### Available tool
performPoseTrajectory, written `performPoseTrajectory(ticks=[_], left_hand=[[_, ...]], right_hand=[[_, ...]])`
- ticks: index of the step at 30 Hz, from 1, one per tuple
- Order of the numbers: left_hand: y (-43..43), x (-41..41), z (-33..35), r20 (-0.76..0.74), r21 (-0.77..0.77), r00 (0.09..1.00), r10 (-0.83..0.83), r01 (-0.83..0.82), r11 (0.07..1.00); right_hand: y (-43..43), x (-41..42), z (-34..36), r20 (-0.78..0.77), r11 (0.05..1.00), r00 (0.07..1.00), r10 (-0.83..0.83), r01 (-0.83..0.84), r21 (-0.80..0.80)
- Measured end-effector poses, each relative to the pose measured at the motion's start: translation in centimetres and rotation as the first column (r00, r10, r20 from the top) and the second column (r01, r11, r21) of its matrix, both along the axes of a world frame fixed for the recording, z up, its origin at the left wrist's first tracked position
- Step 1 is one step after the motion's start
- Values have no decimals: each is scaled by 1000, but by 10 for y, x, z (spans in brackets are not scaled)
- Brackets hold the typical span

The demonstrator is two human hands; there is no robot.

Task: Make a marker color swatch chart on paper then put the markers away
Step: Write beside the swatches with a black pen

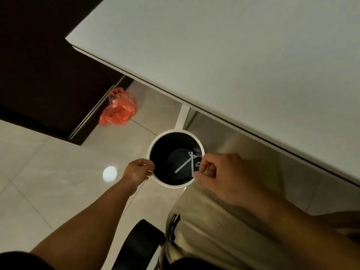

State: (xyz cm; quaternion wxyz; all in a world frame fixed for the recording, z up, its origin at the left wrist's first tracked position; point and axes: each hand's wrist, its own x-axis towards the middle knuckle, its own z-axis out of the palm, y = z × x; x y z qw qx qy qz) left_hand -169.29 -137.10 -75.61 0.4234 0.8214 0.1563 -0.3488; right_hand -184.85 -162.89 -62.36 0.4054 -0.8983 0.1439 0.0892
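Putting away seemed nearly done: one marker (182,166) lay in the bin (155,145) just past the left hand's (137,171) rim-gripping fingers, while the right hand's (220,176) fingertips pinched a second marker (191,161) over it.

Open bin (176,185) mouth, table leg (182,116) just behind.

No legible writing in view

The orange-red plastic bag (117,108) on the floor carries dark print near its handles and lower down its side, but it is too small and blurred to make out any letter or figure. The pale trousers (204,230) bear a dark striped mark at the thigh; it shows only as a few strokes, and whether it is a logo or plain trim cannot be told.
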Motion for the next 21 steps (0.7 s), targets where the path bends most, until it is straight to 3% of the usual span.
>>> performPoseTrajectory(ticks=[7, 13, 21], left_hand=[[-7, -31, 114, 364, -77, 923, -130, 168, 983], [-47, -55, 201, 557, -178, 814, -164, 309, 934], [-146, -78, 300, 769, -237, 591, -244, 619, 749]], right_hand=[[15, -19, 36, 124, 998, 992, 34, -40, 42], [-3, -52, 94, 228, 999, 972, 50, -47, -20], [-72, -132, 179, 409, 989, 907, -106, 139, -52]])
